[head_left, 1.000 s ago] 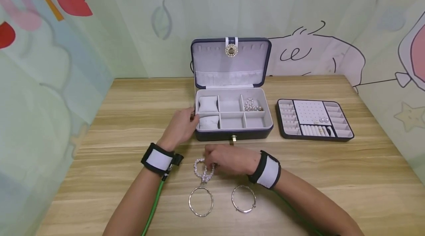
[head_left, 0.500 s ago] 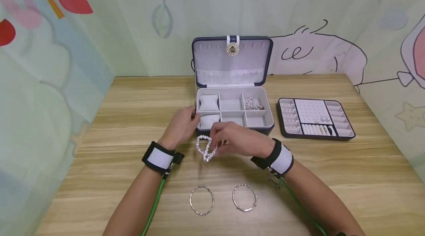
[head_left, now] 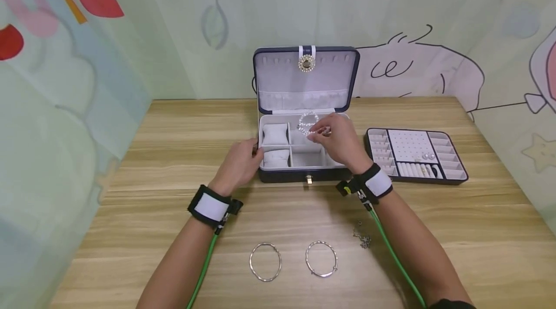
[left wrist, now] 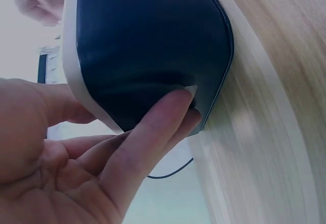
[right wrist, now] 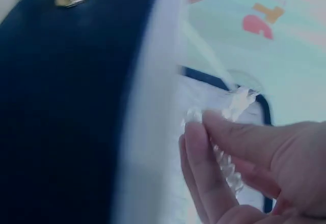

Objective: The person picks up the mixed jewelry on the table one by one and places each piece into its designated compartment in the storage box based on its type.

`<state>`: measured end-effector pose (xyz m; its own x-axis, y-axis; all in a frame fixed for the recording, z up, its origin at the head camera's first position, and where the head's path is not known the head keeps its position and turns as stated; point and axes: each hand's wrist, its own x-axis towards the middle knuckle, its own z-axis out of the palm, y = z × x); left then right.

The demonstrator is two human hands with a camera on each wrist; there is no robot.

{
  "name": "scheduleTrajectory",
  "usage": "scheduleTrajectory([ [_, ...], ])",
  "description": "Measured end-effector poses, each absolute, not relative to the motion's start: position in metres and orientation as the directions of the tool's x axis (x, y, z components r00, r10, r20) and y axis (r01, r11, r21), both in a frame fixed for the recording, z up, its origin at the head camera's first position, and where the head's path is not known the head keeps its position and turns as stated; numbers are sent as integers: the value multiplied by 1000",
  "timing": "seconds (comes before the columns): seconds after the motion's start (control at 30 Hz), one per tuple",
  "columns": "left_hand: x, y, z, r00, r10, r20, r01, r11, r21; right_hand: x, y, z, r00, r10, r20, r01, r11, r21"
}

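The right hand (head_left: pixel 340 140) pinches a pearl bracelet (head_left: pixel 307 123) between thumb and fingertips and holds it above the rear middle of one open jewellery box (head_left: pixel 306 149), so the loop hangs free over the compartments. The left hand (head_left: pixel 238 164) rests against the box's left wall, fingers fairly straight and pressed to its dark side, which looks like a way to steady the box; the left wrist view shows a fingertip flat on that dark wall. Everything else is placed from the box, largest first. The box stands on one wooden desk (head_left: pixel 143 164), lid upright at the back with one round jewelled clasp (head_left: pixel 306 63) at its top edge. To the right of the box, near but apart from it, lies one removable tray insert (head_left: pixel 460 174) holding small pieces, too small to count. Inside the box, at its left end, sit two white cushions (head_left: pixel 276 134), one behind the other. In front of the box, near the desk's front edge, lie two silver bangles (head_left: pixel 265 261), flat and side by side without touching, within easy reach of either hand. To their right, in front of the box's right corner, lies one small crumpled chain (head_left: pixel 363 238). Each wrist wears one black and white band, each trailing one green cable.
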<state>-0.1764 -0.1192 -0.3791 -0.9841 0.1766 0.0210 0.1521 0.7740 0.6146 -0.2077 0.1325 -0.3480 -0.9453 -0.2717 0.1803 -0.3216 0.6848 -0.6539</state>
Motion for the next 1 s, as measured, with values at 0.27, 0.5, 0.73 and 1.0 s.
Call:
scheduleTrajectory([
  [0.27, -176, -118, -378, -984, 178, 24, 155, 772, 616, -217, 131, -361, -972, -234, 19, -191, 739, -646],
  [0.5, -176, -118, -378, -984, 179, 14, 151, 776, 612, -219, 128, -366, -969, -243, -38, -167, 763, -624],
  [0.73, -176, -119, -378, -983, 182, 13, 152, 777, 611, -217, 126, -366, -960, -273, -65, -173, 758, -629],
  [1.0, -176, -119, -378, -984, 179, 21, 155, 780, 606, -212, 124, -361, -966, -260, 5, -216, 792, -570],
])
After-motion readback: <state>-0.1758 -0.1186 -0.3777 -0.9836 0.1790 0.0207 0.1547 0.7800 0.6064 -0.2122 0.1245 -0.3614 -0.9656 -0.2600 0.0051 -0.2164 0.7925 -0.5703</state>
